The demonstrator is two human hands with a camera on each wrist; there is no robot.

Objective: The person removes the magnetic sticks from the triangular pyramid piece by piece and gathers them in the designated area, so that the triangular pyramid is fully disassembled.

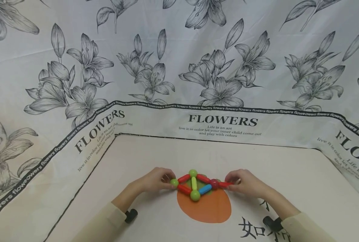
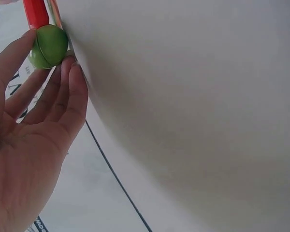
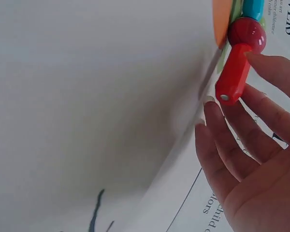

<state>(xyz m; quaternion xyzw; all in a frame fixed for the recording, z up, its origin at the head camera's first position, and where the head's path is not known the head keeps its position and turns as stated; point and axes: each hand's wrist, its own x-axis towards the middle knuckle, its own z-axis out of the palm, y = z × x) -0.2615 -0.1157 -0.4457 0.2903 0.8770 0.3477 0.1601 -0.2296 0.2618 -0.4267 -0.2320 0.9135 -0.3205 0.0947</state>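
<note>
A flat diamond of magnetic building rods and balls lies on the tablecloth. Green balls form its left, far (image 1: pixel 192 173) and near (image 1: pixel 195 195) corners, and a dark red ball (image 1: pixel 214 183) its right one. Red rods, a blue rod (image 1: pixel 205 189) and a yellow-green crossbar rod (image 1: pixel 193 183) link them. With thumb and fingers, my left hand (image 1: pixel 156 179) pinches the left green ball (image 2: pixel 49 46). On the other side, my right hand (image 1: pixel 247 183) pinches a red rod (image 3: pixel 233 75) that sticks out from the dark red ball; its free end shows a small silver dot.
Beneath the diamond, the light tablecloth carries an orange round print (image 1: pixel 206 210), with black characters (image 1: pixel 252 228) printed nearer the right arm. A white curtain with grey lilies (image 1: pixel 221 87) rises at the back and sides. Each wrist wears a small black device (image 1: pixel 131 215).
</note>
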